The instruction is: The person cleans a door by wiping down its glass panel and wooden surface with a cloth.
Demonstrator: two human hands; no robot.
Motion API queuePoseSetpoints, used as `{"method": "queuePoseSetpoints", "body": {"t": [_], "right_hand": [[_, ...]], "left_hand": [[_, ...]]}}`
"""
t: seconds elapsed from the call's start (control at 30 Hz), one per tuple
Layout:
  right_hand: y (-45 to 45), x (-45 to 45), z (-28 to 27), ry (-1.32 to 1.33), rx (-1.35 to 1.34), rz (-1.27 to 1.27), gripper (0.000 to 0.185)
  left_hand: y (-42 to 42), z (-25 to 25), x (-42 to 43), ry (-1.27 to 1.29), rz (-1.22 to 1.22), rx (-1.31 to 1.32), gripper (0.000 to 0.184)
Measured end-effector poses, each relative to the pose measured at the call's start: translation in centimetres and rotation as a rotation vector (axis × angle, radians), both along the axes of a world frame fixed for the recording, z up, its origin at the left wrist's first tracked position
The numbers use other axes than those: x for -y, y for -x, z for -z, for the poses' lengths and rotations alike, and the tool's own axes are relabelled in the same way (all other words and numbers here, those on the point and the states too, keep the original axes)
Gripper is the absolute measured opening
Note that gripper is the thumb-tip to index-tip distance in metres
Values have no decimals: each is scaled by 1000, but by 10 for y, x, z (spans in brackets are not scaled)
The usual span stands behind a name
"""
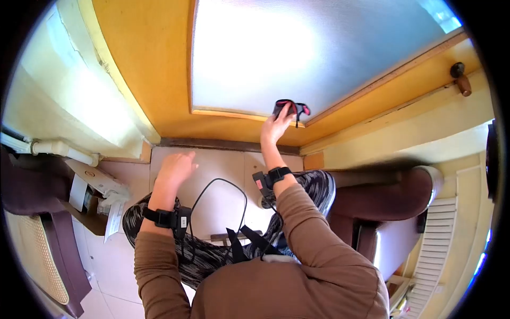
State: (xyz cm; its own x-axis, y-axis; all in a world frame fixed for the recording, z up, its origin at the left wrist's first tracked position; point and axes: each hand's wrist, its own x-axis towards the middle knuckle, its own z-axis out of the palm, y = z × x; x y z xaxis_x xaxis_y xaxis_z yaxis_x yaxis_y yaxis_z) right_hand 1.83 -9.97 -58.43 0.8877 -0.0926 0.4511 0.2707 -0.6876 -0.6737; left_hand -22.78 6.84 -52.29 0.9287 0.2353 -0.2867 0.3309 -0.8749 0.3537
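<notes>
My right hand (276, 127) is reached forward, its fingers closed on a small black item with pink trim (287, 108). A thin dark strap hangs from it. I cannot make out its exact kind. It is in front of the lower edge of a frosted glass panel (255, 64); whether it touches the glass I cannot tell. Over the floor on the left is my left hand (178, 169), fingers curled in, with nothing visible in them. Black straps with small boxes circle both wrists, and a black cable (245, 199) loops between them.
The glass sits in an orange-yellow wooden door (154, 64). An opened cardboard box (95, 212) stands on the tiled floor at left, near a white pipe (64, 151). Dark brown furniture (388, 194) flanks me at right, with a white radiator (433, 239) beyond.
</notes>
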Motion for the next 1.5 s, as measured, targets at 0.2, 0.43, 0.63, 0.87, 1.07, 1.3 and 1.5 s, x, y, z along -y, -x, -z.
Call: {"method": "queuePoseSetpoints", "body": {"t": [0.2, 0.43, 0.63, 0.87, 1.07, 1.3, 1.5], "right_hand": [[22, 30, -2, -1229, -1170, -584, 48], [91, 24, -58, -1512, -1457, -1011, 43], [125, 2, -73, -1272, -1257, -950, 45], [123, 2, -66, -1412, -1277, -882, 42], [124, 11, -67, -1277, -1104, -931, 41], [153, -18, -88, -942, -665, -1053, 39], [133, -13, -99, -1680, -1065, -916, 49]], "left_hand": [[11, 8, -3, -14, -28, 107, 34], [-7, -38, 4, 406, -189, 71, 60], [-17, -22, 22, 1186, -367, 127, 72], [-20, -13, 15, 1107, -520, 331, 51], [-22, -4, 8, 1438, -616, 505, 39], [-24, -7, 11, 1903, -799, 344, 50], [-23, -7, 10, 1846, -882, 646, 34]]}}
